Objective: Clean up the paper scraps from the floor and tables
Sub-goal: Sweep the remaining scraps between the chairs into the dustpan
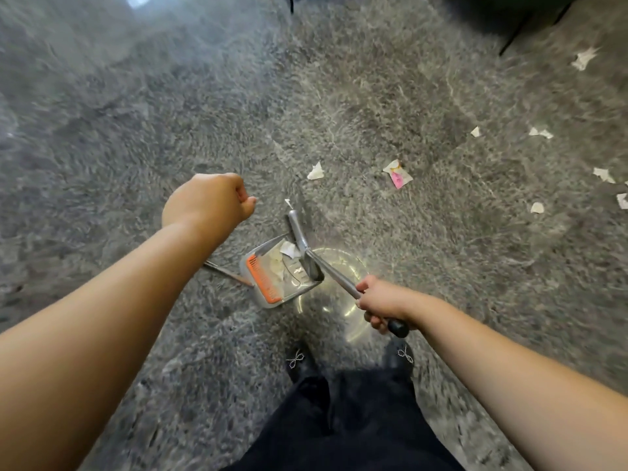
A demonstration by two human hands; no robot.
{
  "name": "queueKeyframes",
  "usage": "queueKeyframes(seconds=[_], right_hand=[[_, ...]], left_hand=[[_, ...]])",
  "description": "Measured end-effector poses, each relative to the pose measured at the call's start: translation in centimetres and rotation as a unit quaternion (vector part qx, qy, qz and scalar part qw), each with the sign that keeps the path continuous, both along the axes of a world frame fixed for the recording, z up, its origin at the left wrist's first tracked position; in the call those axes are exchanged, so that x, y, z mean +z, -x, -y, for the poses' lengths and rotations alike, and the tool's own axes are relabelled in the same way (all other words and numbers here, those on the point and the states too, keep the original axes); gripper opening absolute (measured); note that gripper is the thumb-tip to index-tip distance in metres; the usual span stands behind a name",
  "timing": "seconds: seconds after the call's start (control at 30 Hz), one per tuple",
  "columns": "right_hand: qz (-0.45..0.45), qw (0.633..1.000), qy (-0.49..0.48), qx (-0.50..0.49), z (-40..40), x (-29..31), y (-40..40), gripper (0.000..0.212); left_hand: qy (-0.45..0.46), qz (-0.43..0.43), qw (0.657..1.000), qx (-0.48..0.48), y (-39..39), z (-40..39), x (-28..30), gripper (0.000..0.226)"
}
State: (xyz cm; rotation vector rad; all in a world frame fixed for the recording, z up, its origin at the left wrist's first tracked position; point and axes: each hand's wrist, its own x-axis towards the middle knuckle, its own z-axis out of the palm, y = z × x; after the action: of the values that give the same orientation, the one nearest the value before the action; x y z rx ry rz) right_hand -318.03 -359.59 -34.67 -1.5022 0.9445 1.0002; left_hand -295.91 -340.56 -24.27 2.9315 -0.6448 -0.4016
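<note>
My right hand (380, 305) grips the long silver handle (334, 271) of a grey dustpan (263, 299) with an orange comb edge, which rests on the floor ahead of my feet. Several paper scraps (289, 249) lie inside the pan. My left hand (210, 202) is curled in a fist above and left of the pan. A thin broom handle (229, 274) shows from under that forearm. One small scrap (288, 202) lies just beyond the pan. More white scraps (315, 171) and a pink-marked scrap (397, 174) lie further out.
The grey marbled floor (136, 130) spreads all around. More scraps lie at the right (537, 208) and far right (583, 59). Dark furniture legs (516, 35) stand at the top right. My black shoes (302, 363) are just behind the pan.
</note>
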Motion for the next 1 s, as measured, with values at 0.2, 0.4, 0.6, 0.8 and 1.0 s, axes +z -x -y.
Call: queueKeyframes(seconds=[0.2,0.4,0.6,0.8,1.0], right_hand=[[0.009,0.999,-0.037,-0.026,-1.9,1.8,-0.1,0.029],[0.023,0.999,-0.019,-0.027,-2.3,4.5,0.0,0.035],[0.056,0.997,0.047,-0.027,-0.5,5.1,-1.9,0.039],[0.066,0.99,0.07,-0.105,4.2,3.5,-7.0,0.053],[0.076,0.988,0.094,-0.1,10.7,2.1,-14.8,0.017]], left_hand=[[0.017,-0.004,1.0,0.01,-0.3,-2.4,-0.3,0.024],[0.043,-0.003,0.998,0.05,-0.6,-5.4,0.4,0.024],[0.054,0.02,0.995,0.084,-3.1,-7.2,1.9,0.023],[0.045,0.035,0.994,0.097,-6.7,-6.6,2.1,0.024],[0.012,0.036,0.993,0.108,-11.4,-4.1,0.6,0.025]])
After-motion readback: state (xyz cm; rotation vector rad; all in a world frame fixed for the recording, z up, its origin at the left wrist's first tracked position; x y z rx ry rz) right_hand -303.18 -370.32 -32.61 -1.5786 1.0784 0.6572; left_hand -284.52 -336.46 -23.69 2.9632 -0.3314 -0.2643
